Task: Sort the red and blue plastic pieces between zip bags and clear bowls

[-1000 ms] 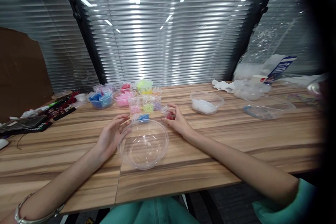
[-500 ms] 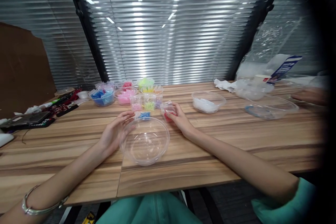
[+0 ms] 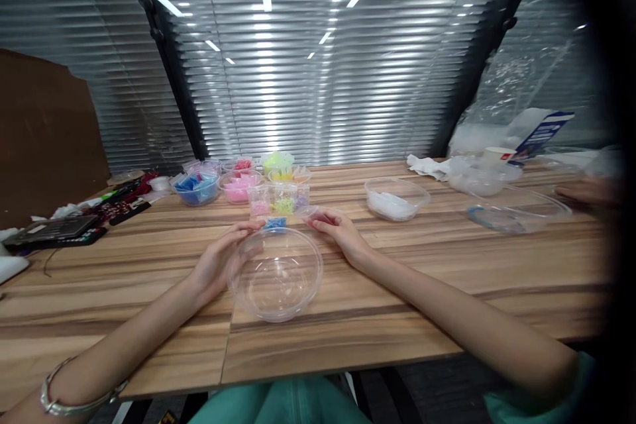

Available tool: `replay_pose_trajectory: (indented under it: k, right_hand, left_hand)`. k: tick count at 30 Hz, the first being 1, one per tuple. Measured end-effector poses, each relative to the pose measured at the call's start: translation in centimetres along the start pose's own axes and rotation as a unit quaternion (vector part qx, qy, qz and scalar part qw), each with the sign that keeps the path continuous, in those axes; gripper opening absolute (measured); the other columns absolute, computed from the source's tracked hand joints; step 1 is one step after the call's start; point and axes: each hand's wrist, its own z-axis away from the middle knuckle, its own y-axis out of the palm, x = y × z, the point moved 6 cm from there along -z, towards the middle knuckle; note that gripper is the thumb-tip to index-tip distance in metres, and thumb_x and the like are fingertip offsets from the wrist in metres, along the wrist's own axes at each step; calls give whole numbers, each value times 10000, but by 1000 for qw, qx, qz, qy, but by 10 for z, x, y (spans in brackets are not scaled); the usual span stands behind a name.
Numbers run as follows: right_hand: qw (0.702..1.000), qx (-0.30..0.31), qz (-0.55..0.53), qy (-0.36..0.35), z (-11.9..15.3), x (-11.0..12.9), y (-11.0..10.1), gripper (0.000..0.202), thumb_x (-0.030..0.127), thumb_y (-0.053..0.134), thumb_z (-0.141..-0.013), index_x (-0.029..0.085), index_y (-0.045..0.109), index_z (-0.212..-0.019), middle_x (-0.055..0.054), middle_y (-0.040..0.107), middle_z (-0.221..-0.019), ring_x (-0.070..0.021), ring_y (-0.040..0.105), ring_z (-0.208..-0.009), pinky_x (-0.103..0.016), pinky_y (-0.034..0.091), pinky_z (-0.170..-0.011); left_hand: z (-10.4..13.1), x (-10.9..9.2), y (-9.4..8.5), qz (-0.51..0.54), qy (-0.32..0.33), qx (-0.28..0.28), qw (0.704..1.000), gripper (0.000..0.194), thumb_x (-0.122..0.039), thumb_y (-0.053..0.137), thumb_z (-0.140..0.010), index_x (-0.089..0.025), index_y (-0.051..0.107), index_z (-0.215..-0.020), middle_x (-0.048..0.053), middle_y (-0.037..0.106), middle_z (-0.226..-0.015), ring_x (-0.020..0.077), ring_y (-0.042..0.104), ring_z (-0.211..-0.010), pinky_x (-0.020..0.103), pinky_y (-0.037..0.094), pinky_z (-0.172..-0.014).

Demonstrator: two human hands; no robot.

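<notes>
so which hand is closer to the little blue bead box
Left. The left hand has fingertips reaching almost to the blue bead box, just beside it on the big clear bowl rim. The right hand sits farther off, on its other side.

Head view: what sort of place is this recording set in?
Probably an office used for craft sorting: a long wooden table, slatted window blinds reflecting strip ceiling lights, and small tubs of coloured beads beyond a clear plastic bowl.

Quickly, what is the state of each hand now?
Left hand: open, fingers resting against the rim of the large clear plastic bowl.
Right hand: grip closed on a small clear plastic cup.
</notes>
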Motion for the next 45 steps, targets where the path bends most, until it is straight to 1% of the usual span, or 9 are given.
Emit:
replay_pose_trajectory:
  k: [3, 7, 11, 17, 21, 26, 29, 35, 45]
  right_hand:
    - [1000, -3, 4, -4, -2, -3, -2, 206, 390, 631, -795, 218, 684, -895, -39, 707, -1004, -238, 619, -1022, -398, 451, -962]
    - [999, -32, 19, -17, -6, -10, -9, 257, 379, 497, -851, 232, 668, -974, -31, 685, -1090, -234, 600, -1079, -404, 451, -968]
    - [996, -54, 55, -41, -12, -14, -9, 262, 380, 515, -845, 235, 657, -1011, -34, 673, -1105, -229, 593, -1064, -393, 458, -945]
    - [987, -88, 107, -82, -34, -17, 5, 259, 397, 564, -846, 206, 608, -1015, -61, 672, -1032, -202, 631, -880, -347, 504, -816]
    - [977, -120, 137, -113, -56, -18, 20, 230, 360, 580, -868, 178, 578, -1008, -65, 653, -1002, -195, 619, -905, -362, 497, -836]
    - [969, -111, 169, -144, -77, -19, 40, 239, 342, 561, -914, 140, 595, -1037, -52, 637, -992, -178, 615, -918, -393, 492, -858]
    - [964, -108, 187, -154, -79, -20, 44, 254, 352, 539, -928, 154, 594, -1076, -58, 636, -1026, -181, 612, -937, -400, 486, -878]
    - [960, -130, 202, -145, -79, -27, 35, 300, 353, 533, -934, 149, 550, -1153, -39, 635, -930, -171, 625, -861, -386, 507, -828]
    - [949, -146, 238, -148, -82, -29, 34, 261, 343, 555, -917, 149, 578, -1090, -60, 605, -1045, -173, 594, -904, -379, 500, -825]
  left_hand:
    - [0, 2, 3, 0, -9, 12, 1000, 136, -206, 617, -813, -177, 690, -924, 75, 573, -1316, 285, 382, -1353, 345, 500, -960]
    - [1, 5, 5, -4, -25, 21, 999, 138, -202, 627, -813, -179, 680, -938, 77, 579, -1306, 283, 428, -1322, 353, 488, -977]
    - [1, 8, 3, -1, -29, 9, 1000, 144, -191, 651, -796, -183, 676, -938, 71, 595, -1279, 280, 451, -1303, 359, 482, -993]
    - [-4, 13, -5, 31, -38, -16, 999, 139, -172, 638, -800, -188, 666, -935, 67, 594, -1267, 267, 481, -1277, 358, 508, -969]
    - [-6, 12, -10, 41, -30, -34, 998, 156, -151, 636, -791, -187, 673, -938, 67, 591, -1268, 251, 514, -1238, 343, 537, -930]
    - [-5, 12, -9, 42, -29, -40, 998, 141, -153, 645, -785, -200, 673, -914, 48, 614, -1216, 229, 556, -1178, 321, 550, -899]
    - [-4, 13, -9, 44, -30, -48, 997, 152, -146, 656, -769, -197, 676, -912, 47, 625, -1187, 222, 570, -1152, 312, 553, -888]
    - [-4, 13, -11, 48, -29, -57, 997, 151, -126, 642, -766, -191, 676, -898, 43, 626, -1163, 204, 579, -1112, 319, 558, -889]
    - [-5, 14, -14, 50, -33, -68, 996, 146, -122, 639, -771, -189, 675, -895, 36, 641, -1129, 188, 608, -1071, 315, 558, -898]
